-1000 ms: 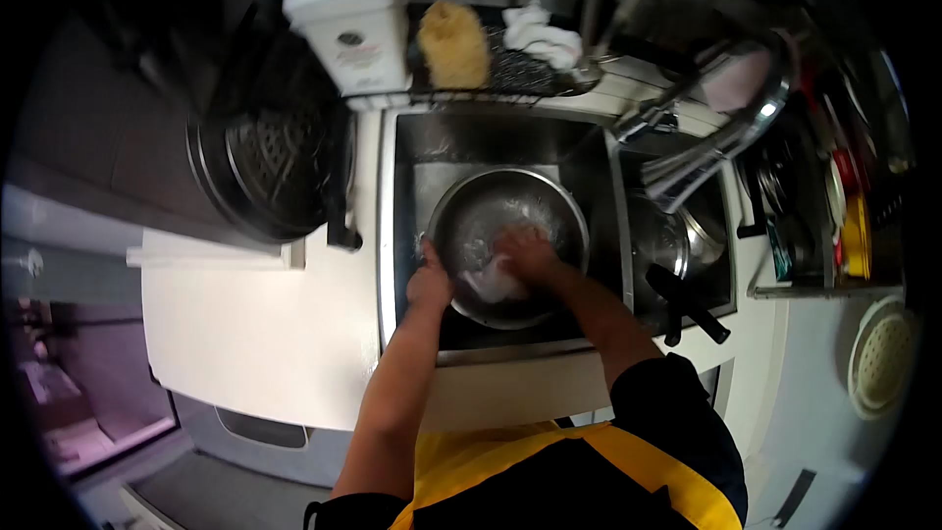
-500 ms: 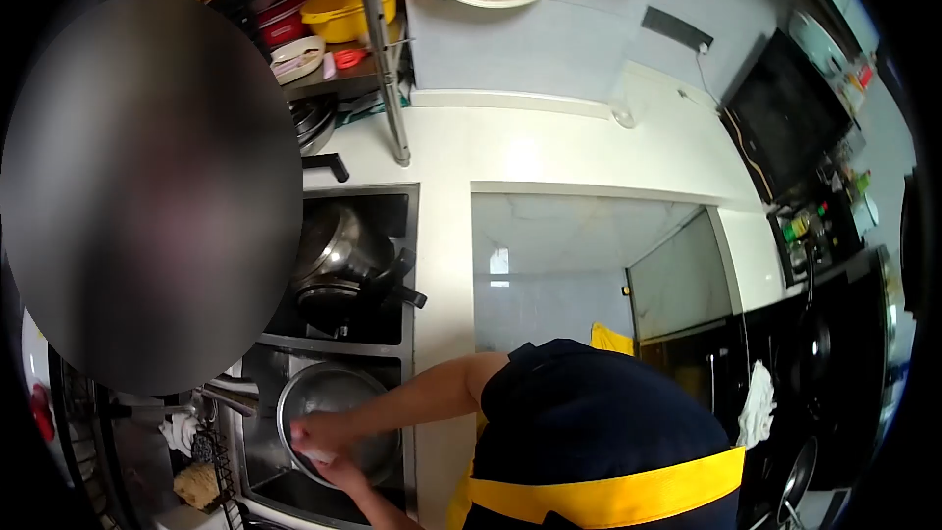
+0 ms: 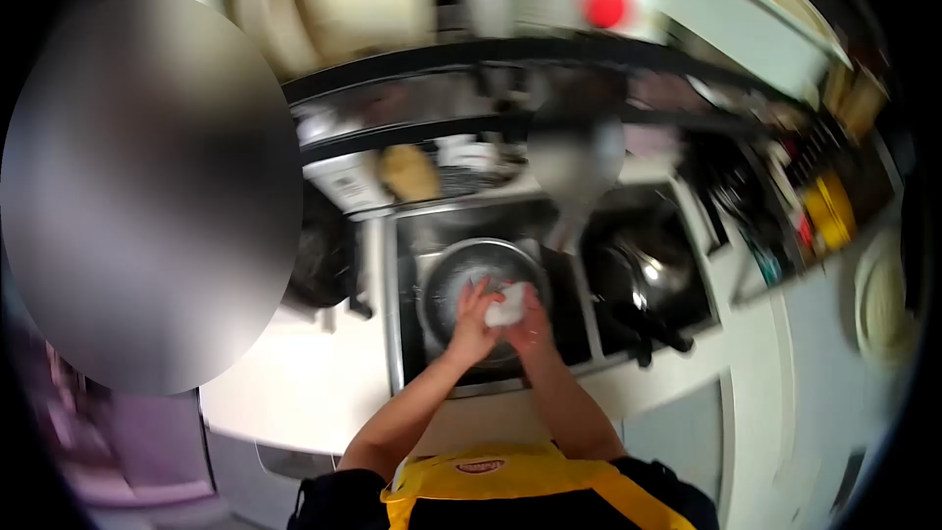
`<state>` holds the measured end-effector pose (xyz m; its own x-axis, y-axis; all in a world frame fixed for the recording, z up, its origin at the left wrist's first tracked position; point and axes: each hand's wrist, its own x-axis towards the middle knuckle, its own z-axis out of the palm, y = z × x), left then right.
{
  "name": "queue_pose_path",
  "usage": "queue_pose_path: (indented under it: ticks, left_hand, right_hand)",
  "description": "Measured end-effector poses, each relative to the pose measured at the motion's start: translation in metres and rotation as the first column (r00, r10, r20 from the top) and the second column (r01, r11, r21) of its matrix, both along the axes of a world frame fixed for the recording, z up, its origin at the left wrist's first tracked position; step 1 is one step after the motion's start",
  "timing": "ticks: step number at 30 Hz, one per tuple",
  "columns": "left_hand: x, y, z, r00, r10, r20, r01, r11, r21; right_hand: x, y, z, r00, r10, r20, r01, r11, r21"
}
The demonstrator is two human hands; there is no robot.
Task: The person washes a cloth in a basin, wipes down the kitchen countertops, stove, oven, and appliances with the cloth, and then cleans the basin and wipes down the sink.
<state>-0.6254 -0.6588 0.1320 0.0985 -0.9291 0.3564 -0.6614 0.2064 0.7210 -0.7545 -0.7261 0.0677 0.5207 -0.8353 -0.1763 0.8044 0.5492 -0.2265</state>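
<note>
A soft-looking white lump (image 3: 506,305), its kind blurred, sits between my hands above a round metal bowl (image 3: 439,280) in the left sink basin. Wrapped along its right side, my right hand (image 3: 531,322) grips it. My left hand (image 3: 473,328) is on the other side, fingers spread over the bowl, its inner edge against the lump. The bowl's inside looks wet or filled with water, though blur hides the details.
The right basin holds a shiny metal pot (image 3: 653,273) with black handles. A faucet (image 3: 569,221) reaches over the basin divider. Behind the sink stands a rack (image 3: 412,128) with dishes above it. A dark pan (image 3: 319,250) is at the left.
My view has swung left, so the sink now lies in the middle. Both hands remain over the bowl; the left hand's fingers now show spread, and the white lump is plainer.
</note>
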Motion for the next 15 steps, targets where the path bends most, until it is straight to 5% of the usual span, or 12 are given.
queue_pose_path:
  ticks: [1,2,3,5,7,9,10,11,12,13,15]
  left_hand:
    - [0.009,0.01,-0.032,0.987,0.009,-0.157,0.009,0.994,0.109]
    - [0.011,0.019,-0.069,0.834,0.086,-0.545,0.116,0.938,0.326]
    - [0.011,0.027,-0.046,0.305,0.464,-0.832,0.474,0.684,0.555]
    - [-0.001,0.021,-0.04,-0.268,0.627,-0.731,0.583,0.71,0.395]
    - [-0.023,0.004,-0.058,-0.549,0.425,-0.72,0.49,0.861,0.135]
    - [-0.041,-0.029,-0.116,-0.548,-0.056,-0.835,0.054,0.993,-0.102]
    - [-0.036,-0.034,-0.055,-0.689,0.357,-0.631,0.015,0.877,0.48]
    - [-0.037,-0.029,-0.038,-0.719,0.312,-0.621,-0.042,0.873,0.487]
    - [-0.034,-0.024,-0.029,-0.563,0.328,-0.758,-0.2,0.836,0.51]
    - [-0.042,-0.019,-0.02,-0.384,0.377,-0.843,-0.336,0.793,0.508]
    - [-0.045,-0.021,-0.005,-0.002,0.528,-0.849,-0.57,0.697,0.435]
  right_hand:
    - [-0.003,0.006,0.017,0.989,-0.074,-0.129,0.06,0.992,-0.108]
    - [0.002,0.006,0.02,0.927,-0.118,-0.355,0.04,0.975,-0.22]
    - [0.006,0.005,0.022,0.797,-0.174,-0.578,-0.02,0.949,-0.313]
    - [0.017,0.011,0.032,0.465,-0.328,-0.822,-0.233,0.85,-0.472]
    - [0.021,0.009,0.02,0.182,-0.529,-0.829,-0.496,0.678,-0.542]
    - [0.018,0.008,0.027,0.147,-0.546,-0.825,-0.656,0.571,-0.494]
    - [0.013,-0.002,0.008,0.348,-0.352,-0.869,-0.51,0.707,-0.491]
    - [0.006,-0.019,-0.008,0.369,-0.297,-0.881,-0.558,0.687,-0.466]
    - [0.0,-0.035,-0.026,0.384,-0.241,-0.891,-0.606,0.663,-0.44]
    - [-0.015,-0.055,-0.074,0.63,-0.092,-0.771,-0.468,0.747,-0.472]
    - [-0.023,-0.089,-0.102,0.603,-0.068,-0.795,-0.494,0.75,-0.439]
